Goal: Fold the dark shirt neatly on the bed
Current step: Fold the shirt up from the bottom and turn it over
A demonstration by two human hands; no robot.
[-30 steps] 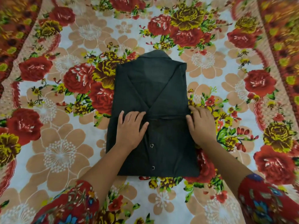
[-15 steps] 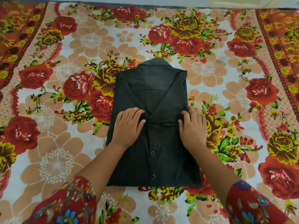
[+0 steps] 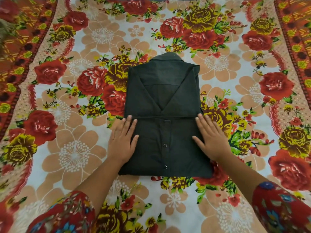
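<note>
The bed (image 3: 75, 152) is seen only in part: its flowered sheet is cut off at every edge of the view, and the far left corner is blurred. The shirt (image 3: 165, 98) is laid near the middle of the sheet, folded into a rectangle with the collar (image 3: 165, 58) at the far end. Its tucked-under layers are hidden, and the folds are hard to trace in the dark cloth. The near half is folded up, its top edge lying straight across, and two snaps (image 3: 165, 145) are seen on it. The left hand (image 3: 122, 142) is laid flat over the shirt's left edge, fingers straight and pointing away. The right hand (image 3: 212, 140) is laid flat on the right edge likewise, thumb spread inward. Nothing is gripped by either. Both forearms are cut off at patterned sleeves (image 3: 67, 214).
</note>
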